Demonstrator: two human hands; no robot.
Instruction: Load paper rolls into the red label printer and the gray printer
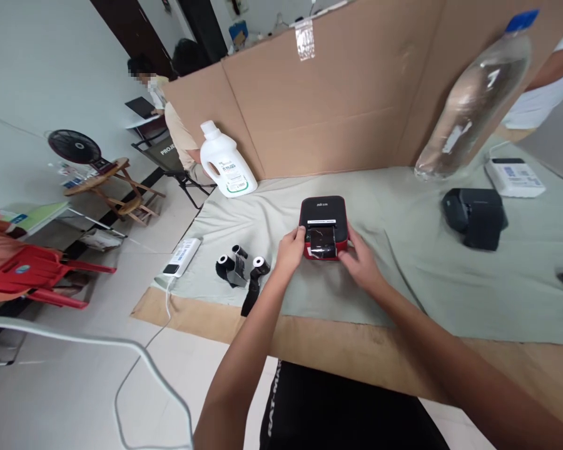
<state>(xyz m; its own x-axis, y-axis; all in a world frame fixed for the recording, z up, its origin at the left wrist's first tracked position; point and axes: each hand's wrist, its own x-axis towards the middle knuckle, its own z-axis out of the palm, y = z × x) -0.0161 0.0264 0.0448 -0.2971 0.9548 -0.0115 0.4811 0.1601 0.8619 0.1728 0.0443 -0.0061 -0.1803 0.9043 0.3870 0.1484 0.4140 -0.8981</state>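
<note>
A small black label printer (326,209) with red sides lies on the green-grey cloth in front of me. A glossy dark strip (323,241) shows in the opening at its near end. My left hand (290,248) holds the printer by its left side, with the thumb at the near left corner. Round the right side, my right hand (360,259) grips it, its thumb near the front corner. To the left of my left hand lie a black ribbon on two rolls (232,265) and another black roll (260,266) with a loose tail. The printer's underside is hidden.
A white jug (226,164) and a tall clear bottle (478,100) stand before a cardboard screen (338,100). Power strips (182,257) lie at both sides. A black device (477,217) rests at right. People sit beyond the screen; a red chair (23,272) is at left.
</note>
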